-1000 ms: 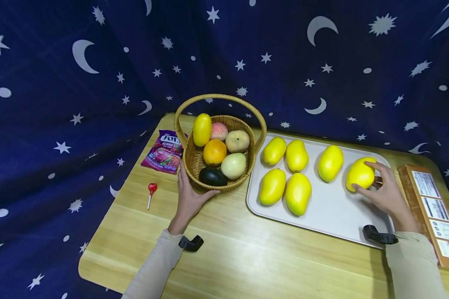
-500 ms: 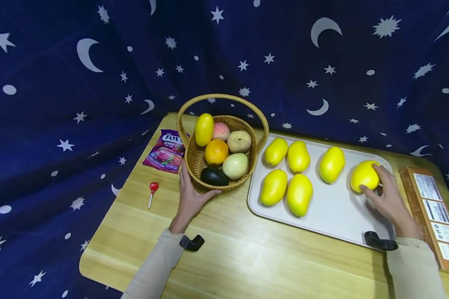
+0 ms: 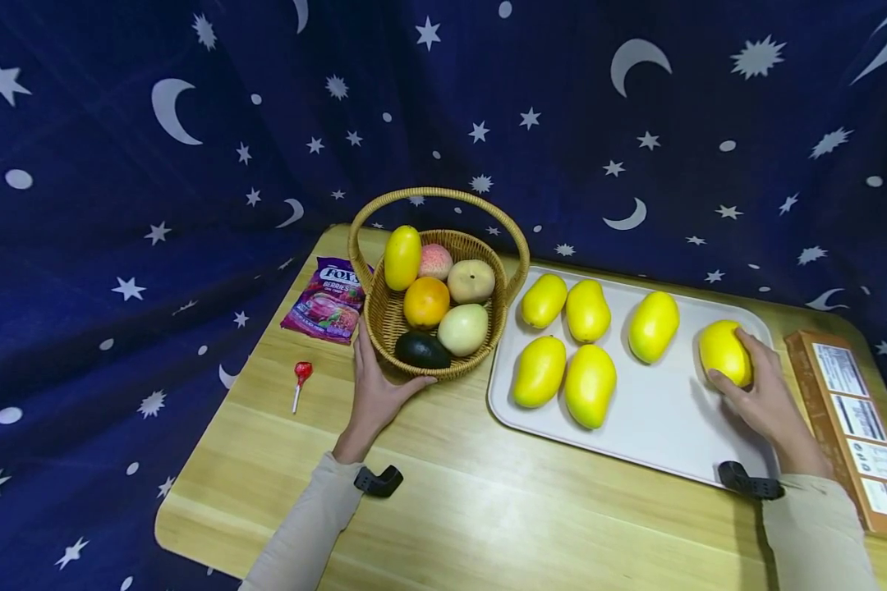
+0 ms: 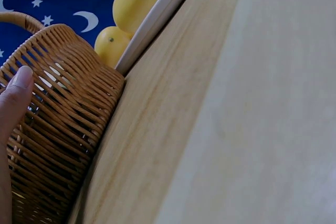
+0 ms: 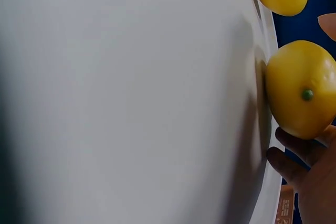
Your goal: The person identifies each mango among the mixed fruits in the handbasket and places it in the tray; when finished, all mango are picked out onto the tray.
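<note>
My left hand (image 3: 379, 398) rests against the near left side of a wicker basket (image 3: 480, 361), fingers and thumb spread along its wall. In the left wrist view, the thumb (image 4: 16, 98) lies on the weave. Inside the basket are a yellow mango-like fruit (image 3: 402, 258), a peach (image 3: 435, 261), an orange (image 3: 426, 302), an avocado (image 3: 421, 350) and two pale round fruits. My right hand (image 3: 769, 398) grips a yellow mango (image 3: 723, 353) between thumb and fingers at the right end of a white tray (image 3: 665, 427). Its stem spot shows in the right wrist view.
Several more mangoes (image 3: 590, 386) lie on the tray, mostly in its left half. A brown box (image 3: 820, 394) stands along the tray's right side. Left of the basket lie a purple candy bag (image 3: 325, 308) and a red lollipop (image 3: 303, 372). A starry cloth (image 3: 443, 98) hangs behind.
My right hand has shifted slightly right and toward me with the mango, which has turned a little in the fingers. The left hand and basket stay in place.
</note>
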`<state>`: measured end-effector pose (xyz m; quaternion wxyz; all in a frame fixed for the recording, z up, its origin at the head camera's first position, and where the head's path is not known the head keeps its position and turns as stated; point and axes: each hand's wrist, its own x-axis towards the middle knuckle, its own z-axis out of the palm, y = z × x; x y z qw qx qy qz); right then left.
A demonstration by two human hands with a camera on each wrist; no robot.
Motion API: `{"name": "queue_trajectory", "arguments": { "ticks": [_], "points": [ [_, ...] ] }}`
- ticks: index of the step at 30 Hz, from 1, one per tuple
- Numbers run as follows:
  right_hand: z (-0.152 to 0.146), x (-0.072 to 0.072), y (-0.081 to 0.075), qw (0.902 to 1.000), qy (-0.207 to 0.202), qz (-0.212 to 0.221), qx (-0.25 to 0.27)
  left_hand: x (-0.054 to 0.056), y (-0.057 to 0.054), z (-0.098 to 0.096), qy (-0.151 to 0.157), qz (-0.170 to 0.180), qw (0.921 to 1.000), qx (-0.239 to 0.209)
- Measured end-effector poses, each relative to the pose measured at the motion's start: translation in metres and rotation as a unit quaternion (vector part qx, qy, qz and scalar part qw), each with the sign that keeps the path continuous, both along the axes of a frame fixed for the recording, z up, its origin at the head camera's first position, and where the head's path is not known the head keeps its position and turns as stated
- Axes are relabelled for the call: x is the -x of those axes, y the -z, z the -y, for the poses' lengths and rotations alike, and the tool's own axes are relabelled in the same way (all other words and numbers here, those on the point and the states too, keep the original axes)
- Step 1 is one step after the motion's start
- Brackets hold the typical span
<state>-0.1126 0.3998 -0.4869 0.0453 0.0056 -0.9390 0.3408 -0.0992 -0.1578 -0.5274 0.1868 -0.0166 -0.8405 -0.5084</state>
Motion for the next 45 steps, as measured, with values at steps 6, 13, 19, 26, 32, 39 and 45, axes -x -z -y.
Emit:
{"name": "queue_trajectory", "arguments": {
  "ticks": [6,13,19,26,32,39,45],
  "points": [
    [-0.002,-0.001,0.003,0.9999,-0.001,-0.011,-0.004,-0.001,0.0,0.0,0.004,0.002,1.0,0.0],
    [0.028,-0.006,-0.007,0.9927,-0.003,-0.116,-0.033,-0.001,0.001,0.002,0.008,-0.003,1.0,0.001],
    [0.1,-0.004,-0.036,0.971,-0.082,-0.224,-0.019,-0.002,0.0,0.003,0.003,0.0,1.0,0.003],
    [0.187,-0.007,-0.061,0.9422,-0.226,-0.248,-0.012,-0.001,0.0,0.002,0.002,0.002,1.0,0.0],
    [0.231,0.004,-0.064,0.9325,-0.273,-0.237,-0.003,-0.001,0.001,0.001,0.003,0.002,1.0,-0.003],
    [0.266,0.021,-0.065,0.9276,-0.308,-0.212,0.01,0.0,0.001,0.0,0.003,0.003,1.0,-0.001],
    [0.295,0.039,-0.075,0.9204,-0.338,-0.197,-0.005,0.001,0.0,0.0,0.004,-0.001,1.0,-0.003]
  ]
}}
